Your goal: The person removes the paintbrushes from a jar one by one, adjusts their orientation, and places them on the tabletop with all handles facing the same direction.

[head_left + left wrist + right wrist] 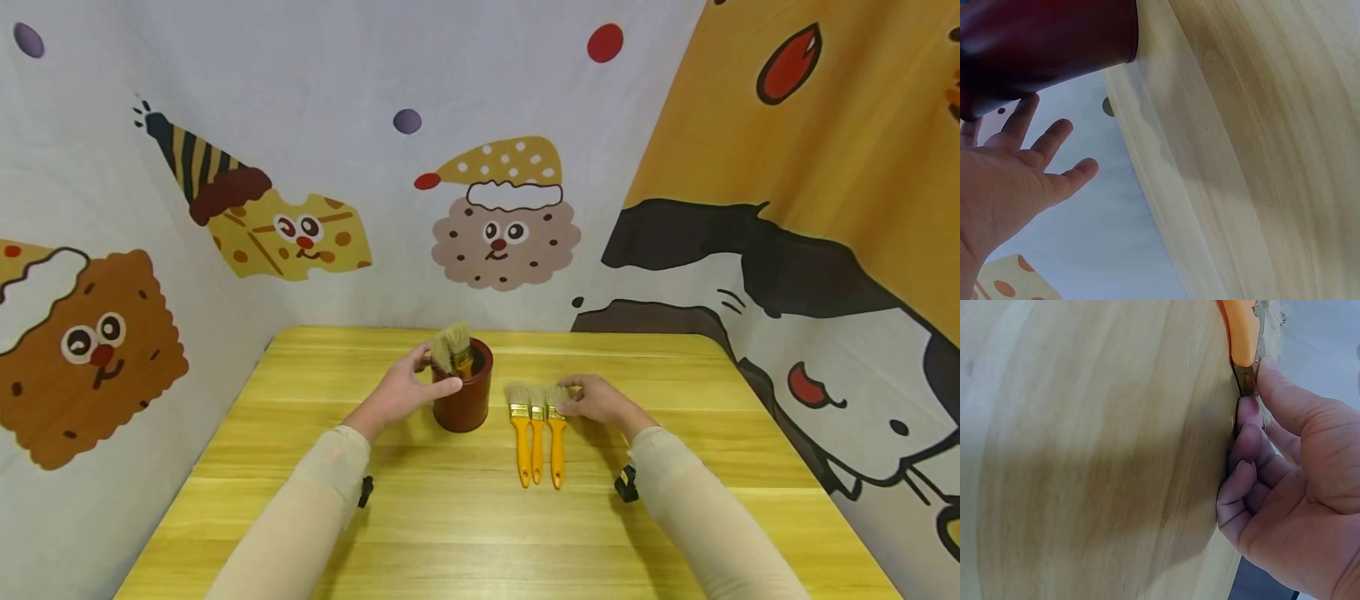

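Note:
A dark red cup stands on the table with paintbrushes in it, bristles up. My left hand holds the cup near its rim, thumb across the front and fingers at the far left side. In the left wrist view, the lower fingers of this hand spread away from the wall of the cup. Three yellow-handled paintbrushes lie side by side to the right, bristles toward the back. My right hand pinches the rightmost paintbrush at its metal band, thumb above and index finger below.
The light wooden table ends at a back edge just behind the cup. A printed cloth with cartoon figures hangs behind and around the sides. A small black device sits at the right wrist, another at the left.

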Motion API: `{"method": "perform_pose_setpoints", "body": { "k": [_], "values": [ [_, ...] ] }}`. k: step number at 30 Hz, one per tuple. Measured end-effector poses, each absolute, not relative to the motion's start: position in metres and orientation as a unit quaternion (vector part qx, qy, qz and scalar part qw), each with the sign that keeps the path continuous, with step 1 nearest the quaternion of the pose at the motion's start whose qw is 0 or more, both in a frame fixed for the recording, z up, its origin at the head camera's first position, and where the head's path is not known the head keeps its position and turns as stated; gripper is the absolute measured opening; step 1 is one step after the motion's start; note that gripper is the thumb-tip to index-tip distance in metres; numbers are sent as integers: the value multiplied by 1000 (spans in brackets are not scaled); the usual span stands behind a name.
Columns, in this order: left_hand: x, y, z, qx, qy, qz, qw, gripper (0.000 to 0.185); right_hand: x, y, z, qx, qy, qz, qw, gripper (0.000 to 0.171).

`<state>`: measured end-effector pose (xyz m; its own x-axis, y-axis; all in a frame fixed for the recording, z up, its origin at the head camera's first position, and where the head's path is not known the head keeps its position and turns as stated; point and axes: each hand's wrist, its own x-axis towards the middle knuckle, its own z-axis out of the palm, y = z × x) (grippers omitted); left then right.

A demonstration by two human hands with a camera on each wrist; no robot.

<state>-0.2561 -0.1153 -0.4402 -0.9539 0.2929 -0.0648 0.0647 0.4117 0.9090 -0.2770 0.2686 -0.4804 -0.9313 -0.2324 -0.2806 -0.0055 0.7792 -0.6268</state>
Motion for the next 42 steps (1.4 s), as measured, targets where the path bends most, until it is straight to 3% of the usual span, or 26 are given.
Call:
{"method": "perform_pose_setpoints", "body": {
  "k": [16, 42],
  "values": [
    [-256, -116, -439, 102, 835, 529, 111, 91, -278, 268, -477, -60, 930, -317, 175, 57],
    [-255, -114, -439, 109, 827, 540, 114, 86, -277, 269, -479, -70, 932, -313, 170, 55]
  ]
}}
